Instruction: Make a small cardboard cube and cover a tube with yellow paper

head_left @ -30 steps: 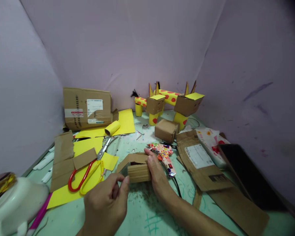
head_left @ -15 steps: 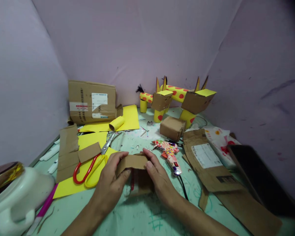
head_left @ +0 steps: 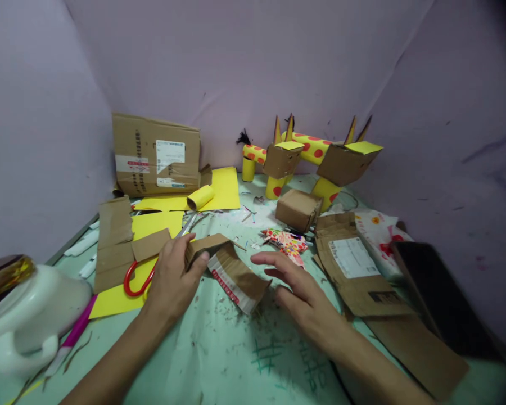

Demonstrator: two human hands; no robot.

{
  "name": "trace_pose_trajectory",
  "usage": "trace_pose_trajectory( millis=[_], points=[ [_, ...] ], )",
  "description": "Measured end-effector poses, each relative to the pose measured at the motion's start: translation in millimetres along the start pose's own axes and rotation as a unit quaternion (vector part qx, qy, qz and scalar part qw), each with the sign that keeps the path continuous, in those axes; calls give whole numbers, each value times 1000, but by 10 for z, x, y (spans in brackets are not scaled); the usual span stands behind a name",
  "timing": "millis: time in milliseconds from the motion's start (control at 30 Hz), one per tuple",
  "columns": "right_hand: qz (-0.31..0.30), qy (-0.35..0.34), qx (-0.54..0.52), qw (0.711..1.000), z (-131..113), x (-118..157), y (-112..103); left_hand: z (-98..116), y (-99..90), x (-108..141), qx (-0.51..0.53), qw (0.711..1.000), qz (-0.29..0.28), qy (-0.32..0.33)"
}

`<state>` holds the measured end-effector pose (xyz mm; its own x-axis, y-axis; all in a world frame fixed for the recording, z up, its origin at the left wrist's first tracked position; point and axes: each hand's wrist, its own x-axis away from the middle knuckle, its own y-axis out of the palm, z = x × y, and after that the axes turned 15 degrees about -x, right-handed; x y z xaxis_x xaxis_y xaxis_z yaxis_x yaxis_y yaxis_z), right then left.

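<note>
A folded strip of brown cardboard point(head_left: 240, 275) with a white and red label rests near the table's middle, one end raised. My left hand point(head_left: 175, 275) grips its left end between thumb and fingers. To the right of the strip, my right hand point(head_left: 301, 289) hovers with fingers apart and holds nothing. Behind it lies a flower-patterned glue gun point(head_left: 287, 243), partly hidden by that hand. Red and yellow scissors point(head_left: 132, 281) lie left of my left hand, which covers part of them.
Two spotted cardboard animals point(head_left: 282, 160) point(head_left: 346, 160) stand at the back, near a small box point(head_left: 297, 208). A large carton point(head_left: 152, 157) is back left. Yellow paper point(head_left: 225, 188), flattened cardboard point(head_left: 362, 298), a phone point(head_left: 441, 304) and a white mug point(head_left: 37, 315) surround the work area.
My right hand has let go of the cardboard and moved right, its fingers opening. The strip has spread out and turned, showing its labelled side. The camera view has shifted slightly.
</note>
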<state>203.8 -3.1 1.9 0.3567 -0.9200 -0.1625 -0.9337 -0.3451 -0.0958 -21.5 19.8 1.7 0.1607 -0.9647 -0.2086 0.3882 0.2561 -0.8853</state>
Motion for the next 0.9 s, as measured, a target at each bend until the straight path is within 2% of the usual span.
trace_pose_trajectory(
  millis=[33, 100, 167, 200, 233, 267, 367, 433, 500, 533, 567, 600, 667, 700, 800, 900],
  points=[
    [-3, -24, 30, 999, -3, 26, -42, 13, -22, 18, -25, 999, 24, 23],
    [-4, -54, 78, 995, 37, 61, -89, 74, -88, 106, -75, 987, 110, 86],
    [-3, -41, 100, 994, 109, 67, -87, 167, -148, 254, -81, 963, 205, 155],
    [2, -25, 98, 995, 145, 60, -72, 218, -161, 338, -65, 957, 210, 191],
    [11, -8, 91, 996, 174, 50, -53, 265, -157, 419, -43, 958, 174, 224],
    [22, 6, 81, 996, 196, 41, -33, 305, -136, 490, -20, 967, 102, 233],
    [46, 26, 50, 997, 196, 42, -9, 373, 3, 603, 12, 982, -77, 171],
    [42, 21, 50, 998, 138, 76, -52, 377, 105, 604, 47, 979, -140, 142],
    [60, 14, 81, 995, 46, 115, -149, 362, 177, 590, 76, 973, -156, 154],
    [84, 19, 112, 990, -5, 126, -212, 352, 200, 588, 78, 971, -151, 168],
    [137, 34, 146, 979, -52, 126, -278, 343, 215, 592, 72, 971, -141, 180],
    [162, 66, 189, 966, -90, 112, -344, 335, 224, 600, 63, 971, -129, 189],
    [153, 171, 281, 932, -125, 47, -451, 322, 235, 626, 46, 973, -106, 200],
    [150, 199, 301, 920, -118, 0, -486, 318, 239, 639, 40, 973, -97, 204],
    [183, 226, 290, 912, -36, -150, -525, 307, 246, 657, 27, 974, -81, 211],
    [200, 238, 241, 919, 44, -231, -512, 295, 242, 649, 22, 976, -77, 202]
  ],
)
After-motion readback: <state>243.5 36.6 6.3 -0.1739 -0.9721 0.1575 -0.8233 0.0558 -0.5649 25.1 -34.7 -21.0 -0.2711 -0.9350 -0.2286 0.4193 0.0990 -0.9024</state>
